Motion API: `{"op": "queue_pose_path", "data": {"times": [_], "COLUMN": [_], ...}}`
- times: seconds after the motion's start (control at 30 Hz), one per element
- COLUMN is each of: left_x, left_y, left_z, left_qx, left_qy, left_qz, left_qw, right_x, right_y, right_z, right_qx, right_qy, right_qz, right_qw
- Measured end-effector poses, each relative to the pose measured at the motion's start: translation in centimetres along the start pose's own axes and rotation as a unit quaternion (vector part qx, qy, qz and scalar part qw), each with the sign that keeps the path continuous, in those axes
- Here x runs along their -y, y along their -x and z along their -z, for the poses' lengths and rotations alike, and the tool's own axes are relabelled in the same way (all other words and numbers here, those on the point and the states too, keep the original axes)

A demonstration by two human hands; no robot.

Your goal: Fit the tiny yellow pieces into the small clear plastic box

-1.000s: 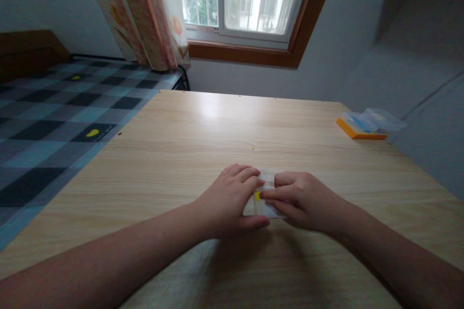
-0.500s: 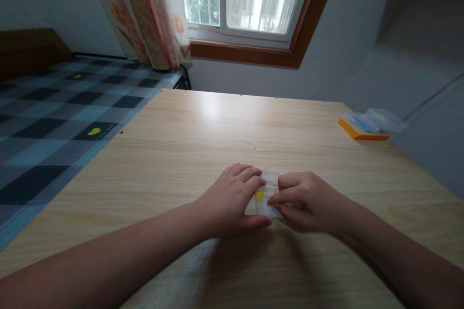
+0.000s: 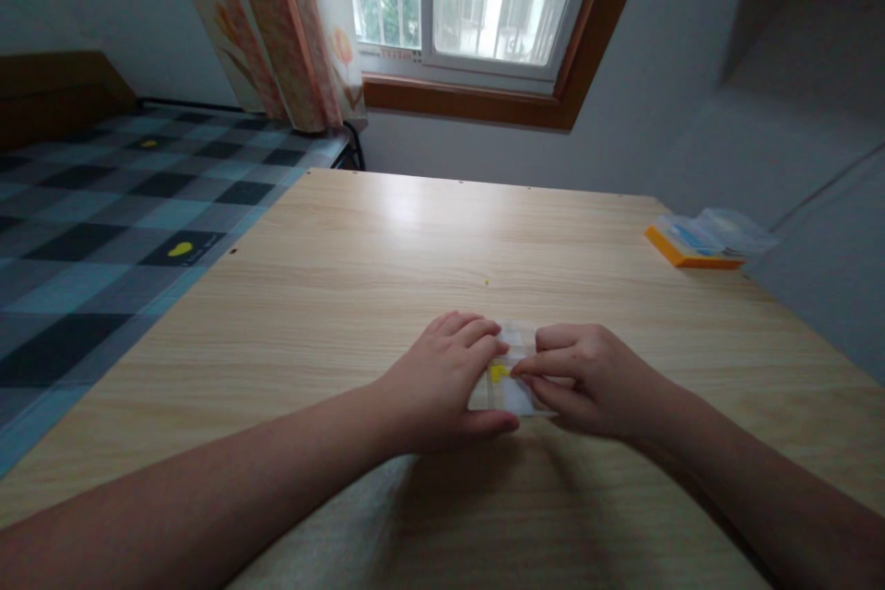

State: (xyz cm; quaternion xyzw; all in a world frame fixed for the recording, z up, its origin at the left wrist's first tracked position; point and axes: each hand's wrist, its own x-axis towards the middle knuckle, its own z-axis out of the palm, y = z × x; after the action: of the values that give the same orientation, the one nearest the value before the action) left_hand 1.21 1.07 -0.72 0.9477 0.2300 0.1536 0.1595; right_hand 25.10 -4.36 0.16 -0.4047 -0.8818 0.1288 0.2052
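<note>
A small, flat, clear plastic case [image 3: 517, 401] lies on the wooden table [image 3: 332, 267], with small yellow pieces [image 3: 496, 373] in its middle part. My left hand [image 3: 456, 378] rests across the left side of the case, fingers over its far part and thumb along its near edge, gripping it. From the right, my right hand [image 3: 581, 378] reaches over the case with thumb and index finger pinched beside the yellow pieces. What lies between those fingertips is too small to make out. My hands hide both ends of the case.
A tiny yellow bit [image 3: 487, 282] lies on the table beyond my hands. At the right edge sits an orange tray [image 3: 681, 255] with clear plastic packaging on top. A bed with a checked cover [image 3: 103, 244] stands along the left, and a window [image 3: 484, 0] is behind the table.
My right hand's pinched fingertips have moved slightly away from me over the case, up to the yellow pieces. My left hand has stayed in place.
</note>
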Motion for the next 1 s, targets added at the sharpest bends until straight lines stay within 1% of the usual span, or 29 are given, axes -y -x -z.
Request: {"op": "queue_pose_path", "data": {"times": [0.2,0.67,0.87,1.0], "left_x": [-0.05,0.0,0.03,0.02], "left_y": [-0.05,-0.01,-0.01,-0.05], "left_z": [0.04,0.05,0.02,0.07], "left_qx": [0.008,0.005,0.002,0.002], "left_qy": [-0.001,-0.002,0.003,0.0], "left_qz": [0.005,-0.001,0.002,0.001], "left_qw": [1.0,1.0,1.0,1.0], "right_x": [0.03,0.41,0.44,0.46], "right_y": [-0.02,-0.1,-0.14,-0.23], "right_z": [-0.15,-0.41,-0.19,-0.2], "right_qx": [0.024,0.024,0.024,0.032], "right_qy": [-0.002,0.017,-0.005,-0.004], "right_qz": [-0.007,-0.019,-0.003,-0.006], "right_qw": [1.0,0.999,1.0,0.999]}}
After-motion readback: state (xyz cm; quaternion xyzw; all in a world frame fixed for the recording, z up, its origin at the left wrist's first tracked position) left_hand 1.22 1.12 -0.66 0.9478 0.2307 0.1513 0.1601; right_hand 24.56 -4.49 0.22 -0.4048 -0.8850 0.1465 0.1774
